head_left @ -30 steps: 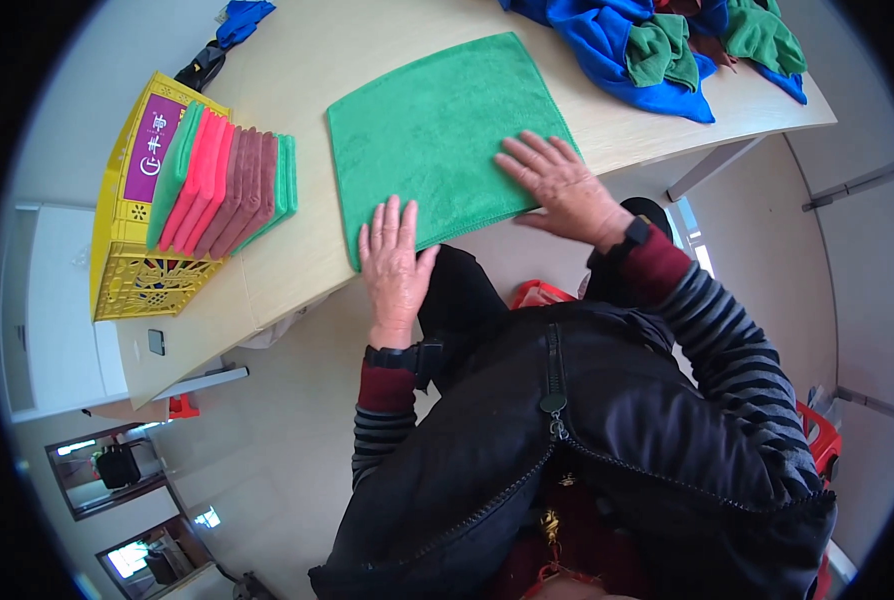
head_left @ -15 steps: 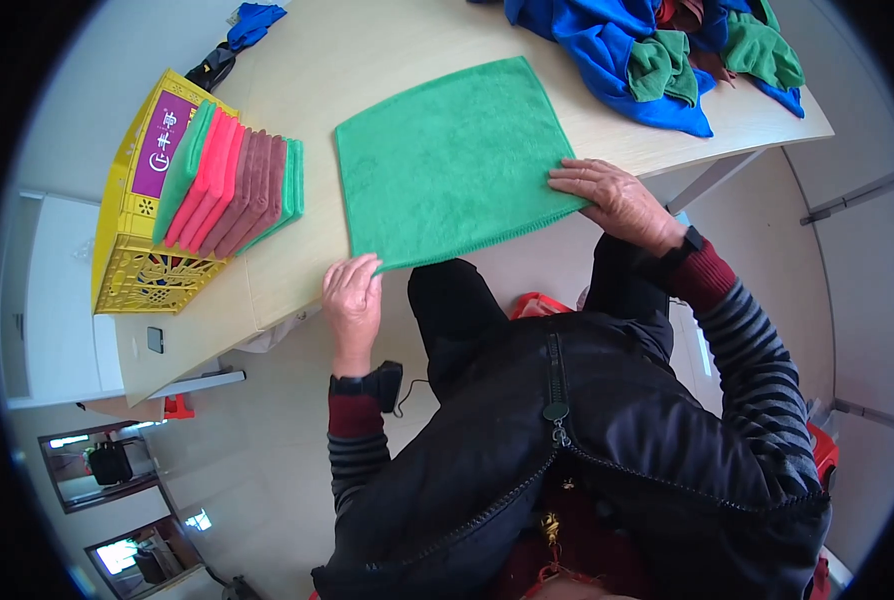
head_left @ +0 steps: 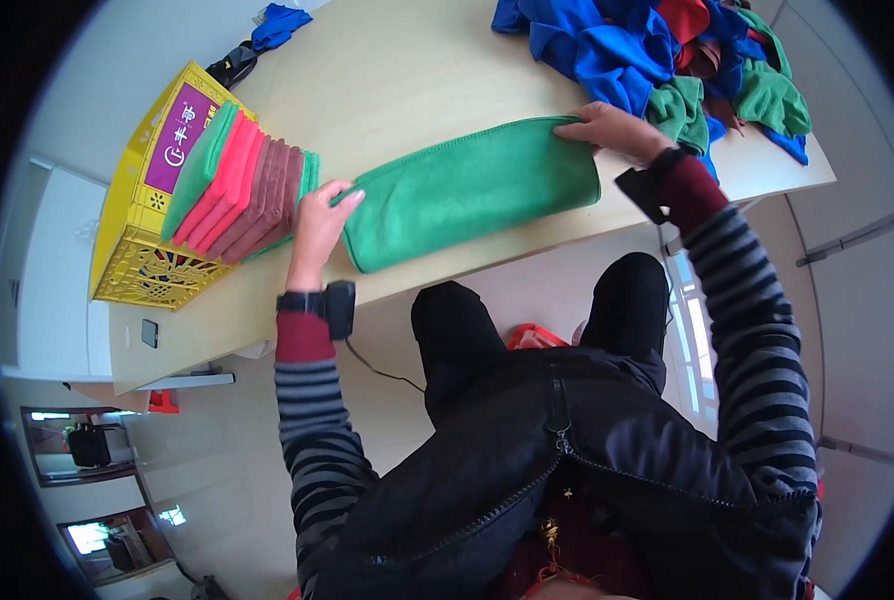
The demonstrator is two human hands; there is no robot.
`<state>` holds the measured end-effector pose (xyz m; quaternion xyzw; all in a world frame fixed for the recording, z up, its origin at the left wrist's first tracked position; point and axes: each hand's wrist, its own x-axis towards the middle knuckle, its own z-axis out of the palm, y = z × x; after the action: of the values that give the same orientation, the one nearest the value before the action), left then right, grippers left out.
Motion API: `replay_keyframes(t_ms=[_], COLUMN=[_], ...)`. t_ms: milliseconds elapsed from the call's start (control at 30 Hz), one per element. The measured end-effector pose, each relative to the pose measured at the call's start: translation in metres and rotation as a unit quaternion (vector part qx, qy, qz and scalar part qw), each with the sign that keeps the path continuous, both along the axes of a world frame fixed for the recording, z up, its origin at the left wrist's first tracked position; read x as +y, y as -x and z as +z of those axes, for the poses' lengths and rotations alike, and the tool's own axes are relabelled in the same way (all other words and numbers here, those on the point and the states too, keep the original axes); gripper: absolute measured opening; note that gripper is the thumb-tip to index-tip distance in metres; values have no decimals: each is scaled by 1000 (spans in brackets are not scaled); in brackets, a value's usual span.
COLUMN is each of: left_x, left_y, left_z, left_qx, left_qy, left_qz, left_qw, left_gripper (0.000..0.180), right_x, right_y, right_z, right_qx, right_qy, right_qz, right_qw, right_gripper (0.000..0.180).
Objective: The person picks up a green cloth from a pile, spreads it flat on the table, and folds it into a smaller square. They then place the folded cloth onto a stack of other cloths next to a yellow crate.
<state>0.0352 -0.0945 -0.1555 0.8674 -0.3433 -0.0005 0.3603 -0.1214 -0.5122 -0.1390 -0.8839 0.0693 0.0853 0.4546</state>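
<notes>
A green cloth (head_left: 477, 195) lies doubled over near the front edge of the table, its stitched edge toward the far side. My left hand (head_left: 319, 222) pinches the cloth's left far corner between thumb and fingers. At the opposite far corner, my right hand (head_left: 615, 130) grips the edge, with the thumb partly hidden. To the left of the cloth, a row of folded cloths (head_left: 242, 190) in green, pink and brown leans against a yellow plastic basket (head_left: 157, 272).
Crumpled blue, green and red cloths (head_left: 607, 65) lie in a heap at the table's far right. A phone (head_left: 150, 333) rests near the left front corner. Behind the basket are a black item (head_left: 232, 65) and a blue cloth (head_left: 281, 27). My knees are below the table edge.
Both hands have moved away from me, carrying the cloth's near edge to the far side. The cloth, flat before, is now doubled into a long narrow shape.
</notes>
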Motion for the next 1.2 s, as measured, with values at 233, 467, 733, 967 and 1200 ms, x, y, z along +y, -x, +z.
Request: replay_keyframes(t_ms=[233, 467, 733, 967, 1200], left_x=[-24, 2, 0, -5, -5], left_y=[-69, -55, 49, 60, 65], left_z=[-73, -103, -83, -93, -93], left_qx=[48, -22, 5, -133, -194], left_qy=[-55, 138, 63, 16, -73], left_qz=[81, 109, 231, 242, 255], left_qw=[994, 984, 971, 961, 944], left_gripper=[29, 50, 51, 47, 43], right_x=[-10, 19, 50, 71, 69], right_y=[-46, -3, 45, 59, 70], right_z=[-73, -56, -88, -98, -101], right_qx=[6, -2, -141, -229, -310], right_qy=[-72, -162, -56, 139, 280], right_qz=[-151, -204, -285, -316, -274], right_qw=[986, 965, 946, 910, 866], right_gripper=[43, 48, 48, 37, 35])
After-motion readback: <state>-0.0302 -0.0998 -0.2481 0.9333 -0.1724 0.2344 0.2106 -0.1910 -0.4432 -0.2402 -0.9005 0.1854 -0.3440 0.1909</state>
